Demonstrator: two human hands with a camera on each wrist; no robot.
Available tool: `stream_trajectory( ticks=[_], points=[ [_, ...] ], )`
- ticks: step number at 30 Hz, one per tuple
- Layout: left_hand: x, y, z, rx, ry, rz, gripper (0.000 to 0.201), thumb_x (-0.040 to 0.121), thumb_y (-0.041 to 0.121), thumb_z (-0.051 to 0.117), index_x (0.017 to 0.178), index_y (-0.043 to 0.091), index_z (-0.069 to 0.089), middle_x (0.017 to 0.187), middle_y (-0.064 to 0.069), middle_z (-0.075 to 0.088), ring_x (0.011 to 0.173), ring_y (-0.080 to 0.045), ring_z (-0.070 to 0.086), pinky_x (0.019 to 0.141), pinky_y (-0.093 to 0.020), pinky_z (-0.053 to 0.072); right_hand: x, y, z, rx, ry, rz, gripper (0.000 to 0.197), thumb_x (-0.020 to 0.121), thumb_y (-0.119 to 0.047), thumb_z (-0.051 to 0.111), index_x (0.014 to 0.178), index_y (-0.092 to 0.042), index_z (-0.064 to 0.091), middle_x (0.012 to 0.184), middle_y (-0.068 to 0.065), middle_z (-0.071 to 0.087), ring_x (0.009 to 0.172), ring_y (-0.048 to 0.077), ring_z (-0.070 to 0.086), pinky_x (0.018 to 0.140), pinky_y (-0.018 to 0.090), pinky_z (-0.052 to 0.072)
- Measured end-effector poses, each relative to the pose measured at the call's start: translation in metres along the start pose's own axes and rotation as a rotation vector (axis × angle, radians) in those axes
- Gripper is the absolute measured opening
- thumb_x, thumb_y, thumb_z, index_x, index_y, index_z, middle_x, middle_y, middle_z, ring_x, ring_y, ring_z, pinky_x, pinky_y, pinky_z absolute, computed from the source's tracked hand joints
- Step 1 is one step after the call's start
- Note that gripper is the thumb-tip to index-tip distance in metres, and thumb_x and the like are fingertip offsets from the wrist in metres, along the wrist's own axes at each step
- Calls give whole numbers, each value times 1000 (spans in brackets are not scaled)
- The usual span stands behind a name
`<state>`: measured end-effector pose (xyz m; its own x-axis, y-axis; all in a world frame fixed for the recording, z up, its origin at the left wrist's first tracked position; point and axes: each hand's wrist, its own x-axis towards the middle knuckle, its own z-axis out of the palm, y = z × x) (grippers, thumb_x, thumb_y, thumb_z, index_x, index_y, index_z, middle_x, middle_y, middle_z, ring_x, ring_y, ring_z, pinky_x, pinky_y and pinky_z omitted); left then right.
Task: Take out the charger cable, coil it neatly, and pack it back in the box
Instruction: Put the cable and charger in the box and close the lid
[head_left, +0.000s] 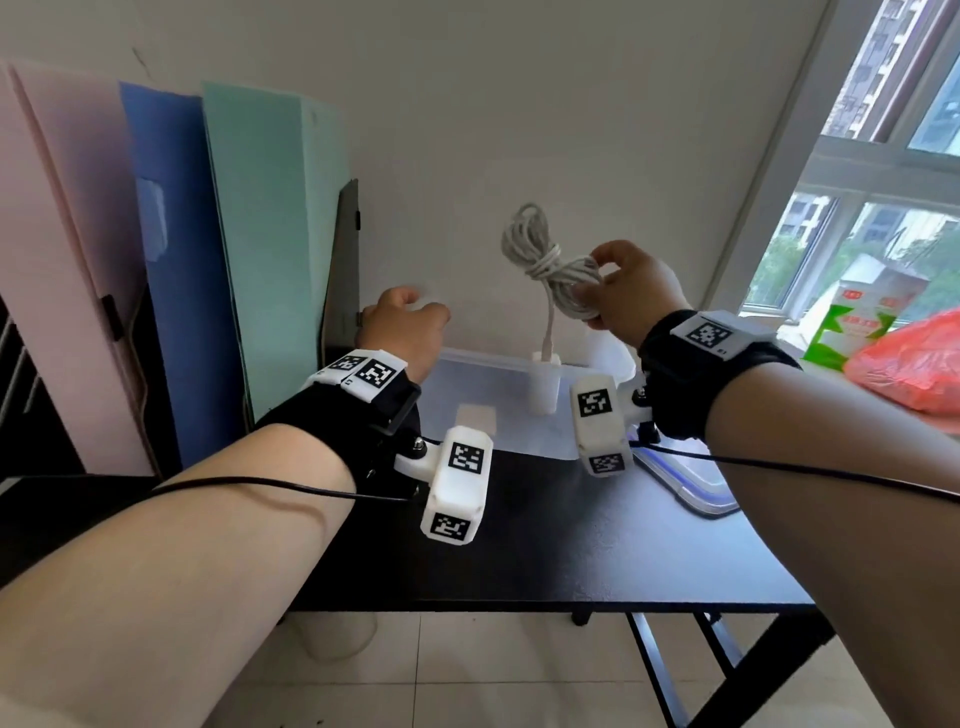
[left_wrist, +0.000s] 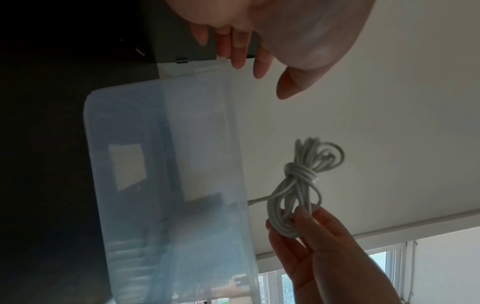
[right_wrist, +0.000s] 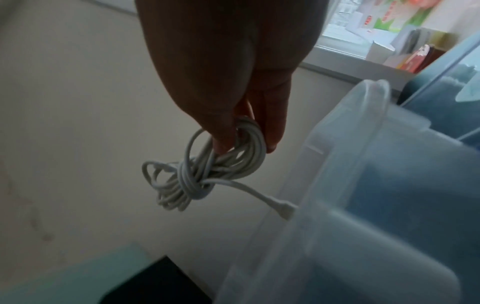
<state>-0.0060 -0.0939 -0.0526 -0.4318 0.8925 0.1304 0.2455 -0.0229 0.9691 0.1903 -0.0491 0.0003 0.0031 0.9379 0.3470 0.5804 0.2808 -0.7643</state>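
Note:
A white charger cable (head_left: 540, 260) (left_wrist: 298, 174) (right_wrist: 197, 176), coiled into a bundle and wrapped round its middle, hangs in the air above the back of a translucent plastic box (head_left: 467, 361) (left_wrist: 168, 164) (right_wrist: 363, 185). My right hand (head_left: 592, 291) (left_wrist: 288, 220) (right_wrist: 244, 144) pinches the bundle's lower loops. One cable end drops down to a white charger block (head_left: 545, 387) inside the box. My left hand (head_left: 410, 322) (left_wrist: 254, 65) hovers over the box's left rear corner, fingers loosely extended, holding nothing.
The box stands on a black table (head_left: 571, 545) against the wall. Its clear lid (head_left: 696, 483) lies to the right. Pink, blue and green boards (head_left: 171, 270) lean at the left. A red bag (head_left: 914, 364) and a green carton (head_left: 852, 322) sit by the window.

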Motion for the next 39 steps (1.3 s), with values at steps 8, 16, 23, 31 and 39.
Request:
stream_trajectory(
  ticks=[8, 16, 23, 31, 39],
  points=[
    [11, -18, 7, 123, 12, 26, 52, 87, 12, 41, 139, 17, 39, 150, -12, 29, 129, -28, 43, 96, -25, 35, -10, -6, 37, -517, -320, -144, 32, 82, -22, 62, 114, -19, 61, 106, 9, 65, 89, 25, 59, 77, 27, 47],
    [10, -20, 7, 163, 14, 32, 52, 87, 16, 42, 139, 17, 40, 150, -11, 26, 132, -29, 40, 110, -35, 34, -13, -17, 45, -704, -500, -78, 33, 94, -22, 47, 121, -13, 62, 127, 7, 61, 117, 25, 56, 89, 26, 44],
    [5, -18, 7, 169, 5, 30, 54, 85, 20, 44, 139, 18, 40, 150, -11, 26, 130, -30, 41, 110, -40, 35, -15, -10, 43, -784, -452, -43, 42, 99, -25, 33, 123, -1, 58, 130, 14, 57, 120, 29, 52, 101, 34, 42],
    [-8, -10, 9, 198, 71, 59, 53, 83, 25, 47, 136, 20, 45, 149, -6, 30, 132, -29, 38, 112, -41, 32, -21, 5, 19, -490, -227, -87, 29, 89, -20, 45, 104, -7, 66, 105, 10, 68, 96, 30, 63, 85, 38, 53],
    [-29, 11, 23, 286, 70, 139, 50, 85, 24, 43, 134, 22, 46, 148, -3, 31, 135, -26, 32, 108, -34, 32, -35, 35, -12, -332, 4, -49, 23, 86, -26, 50, 98, -17, 67, 99, 2, 70, 93, 22, 61, 78, 27, 44]
  ],
)
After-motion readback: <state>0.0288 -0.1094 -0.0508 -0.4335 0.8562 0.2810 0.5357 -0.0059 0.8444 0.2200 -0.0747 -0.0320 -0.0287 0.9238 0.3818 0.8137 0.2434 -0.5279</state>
